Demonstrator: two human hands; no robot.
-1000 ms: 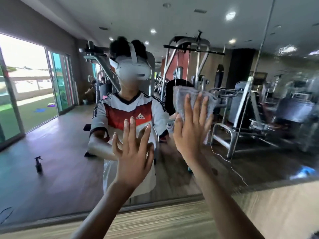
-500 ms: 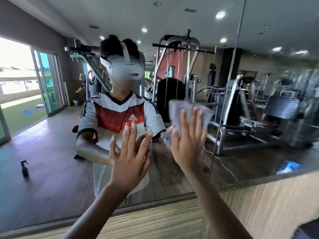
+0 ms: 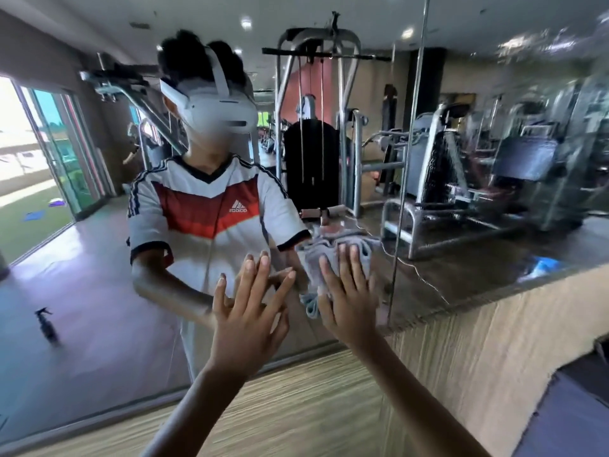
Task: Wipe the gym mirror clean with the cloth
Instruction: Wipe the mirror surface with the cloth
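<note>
grey cloth (image 3: 333,258) under right hand (image 3: 349,298) – flat on mirror (image 3: 99,308) – left hand (image 3: 250,311) beside

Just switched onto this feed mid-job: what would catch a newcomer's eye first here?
Two hands lie flat on the mirror at centre frame: the right hand presses a grey cloth to the glass, and the left hand rests bare beside it. The reflection fills the view behind them: the person in a white headset, gym machines, and a spray bottle on the floor at lower left.
</note>
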